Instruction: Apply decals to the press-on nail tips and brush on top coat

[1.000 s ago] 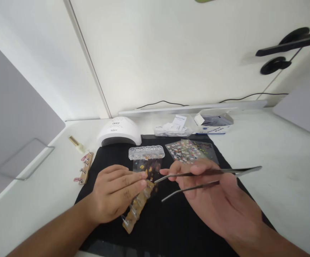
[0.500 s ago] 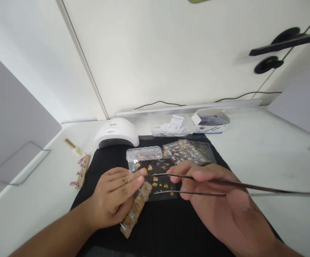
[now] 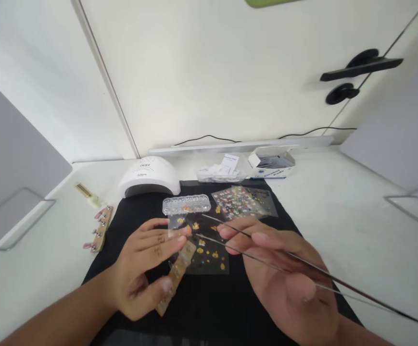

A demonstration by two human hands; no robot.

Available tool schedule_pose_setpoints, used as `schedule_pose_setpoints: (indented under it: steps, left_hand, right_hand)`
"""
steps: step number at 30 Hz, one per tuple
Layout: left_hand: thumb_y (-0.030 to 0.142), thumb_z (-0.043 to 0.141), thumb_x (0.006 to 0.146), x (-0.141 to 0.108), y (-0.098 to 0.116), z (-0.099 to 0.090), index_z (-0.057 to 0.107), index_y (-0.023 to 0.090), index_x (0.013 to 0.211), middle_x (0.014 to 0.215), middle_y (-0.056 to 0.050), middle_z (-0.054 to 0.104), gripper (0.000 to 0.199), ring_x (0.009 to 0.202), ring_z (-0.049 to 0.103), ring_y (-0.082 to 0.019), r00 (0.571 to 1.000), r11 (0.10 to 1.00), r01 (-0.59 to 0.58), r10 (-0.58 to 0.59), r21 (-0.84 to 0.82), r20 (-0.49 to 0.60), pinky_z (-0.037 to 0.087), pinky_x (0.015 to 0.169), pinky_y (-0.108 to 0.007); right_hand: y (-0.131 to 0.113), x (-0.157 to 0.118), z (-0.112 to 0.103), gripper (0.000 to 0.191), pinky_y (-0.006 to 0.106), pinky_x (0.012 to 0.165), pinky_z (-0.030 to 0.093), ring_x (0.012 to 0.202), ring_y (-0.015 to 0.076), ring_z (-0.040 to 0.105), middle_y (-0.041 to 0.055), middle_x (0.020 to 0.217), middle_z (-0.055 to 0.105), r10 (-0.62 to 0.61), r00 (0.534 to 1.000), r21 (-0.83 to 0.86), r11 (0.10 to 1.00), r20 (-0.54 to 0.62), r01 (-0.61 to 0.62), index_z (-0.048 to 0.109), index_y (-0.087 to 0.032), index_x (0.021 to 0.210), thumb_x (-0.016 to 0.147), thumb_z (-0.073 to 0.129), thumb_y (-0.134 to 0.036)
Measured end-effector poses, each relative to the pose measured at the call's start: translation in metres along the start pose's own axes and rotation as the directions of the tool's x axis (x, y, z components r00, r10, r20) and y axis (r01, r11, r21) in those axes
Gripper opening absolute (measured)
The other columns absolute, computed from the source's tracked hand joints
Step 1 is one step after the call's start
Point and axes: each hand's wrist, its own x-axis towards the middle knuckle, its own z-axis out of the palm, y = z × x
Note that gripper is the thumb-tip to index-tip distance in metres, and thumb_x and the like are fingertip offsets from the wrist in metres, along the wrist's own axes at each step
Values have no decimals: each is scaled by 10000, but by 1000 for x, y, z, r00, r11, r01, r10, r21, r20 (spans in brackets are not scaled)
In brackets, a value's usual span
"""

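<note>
Metal tweezers [image 3: 252, 235] are gripped in my right hand [image 3: 284, 269], their two tips apart over a clear sheet of small yellow and orange stickers [image 3: 209, 264]. My left hand [image 3: 140, 269] has its fingers stretched out and its thumb spread away. Its fingertips overlap the sheet's left part, where an orange spot shows at one fingertip. The thumb tip is at a slanted wooden strip with clear pieces [image 3: 183, 262]. A clear compartment case [image 3: 187, 204] lies behind the sheet.
Behind stand a white lamp [image 3: 149, 175], a bag of white packets [image 3: 223, 172] and an open alcohol pad box [image 3: 272, 166]. Colourful sticker sheets [image 3: 245, 202] lie back right. At left are another wooden strip [image 3: 102, 229] and a small bottle [image 3: 88, 194].
The tweezers have tilted, their tips now further up and left and their rear end lower. My left thumb has come into view, apart from the fingers. The whole view has shifted slightly.
</note>
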Motion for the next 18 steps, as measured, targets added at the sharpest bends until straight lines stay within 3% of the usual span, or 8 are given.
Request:
schedule_pose_setpoints:
  steps: [6, 12, 15, 18]
  left_hand:
    - [211, 574, 854, -9, 0, 7, 504, 163, 1545, 1445, -108, 691, 696, 1340, 657, -189, 999, 999, 39, -40, -34, -30, 377, 1239, -338]
    - [235, 601, 910, -7, 2, 5, 518, 176, 1548, 1437, -128, 692, 646, 1317, 674, -236, 996, 990, 77, -83, -120, -41, 451, 1190, -382]
    - [242, 655, 937, -5, 5, 4, 560, 229, 1525, 1397, -121, 722, 596, 1246, 713, -252, 980, 960, 164, -186, -228, -76, 522, 1122, -395]
    - [228, 695, 950, -6, 10, 10, 636, 291, 1453, 1290, -98, 779, 510, 1087, 755, -236, 925, 875, 271, -352, -401, -144, 607, 984, -374]
  right_hand:
    - [4, -4, 5, 349, 451, 883, 631, 969, 263, 751, 80, 921, 807, -113, 994, -16, 993, 10, 113, 760, -237, 1227, 1019, 583, -455]
    - [2, -3, 5, 346, 446, 890, 631, 975, 257, 745, 70, 918, 809, -67, 998, -5, 998, 17, 67, 768, -258, 1213, 1013, 586, -474]
    - [2, -5, 6, 339, 459, 898, 633, 978, 260, 739, 76, 922, 811, -54, 999, 23, 998, -4, 54, 772, -259, 1205, 1007, 596, -471]
    - [3, -7, 7, 341, 487, 922, 628, 984, 270, 739, 81, 929, 817, -58, 998, 21, 998, -17, 58, 773, -259, 1203, 1004, 599, -473]
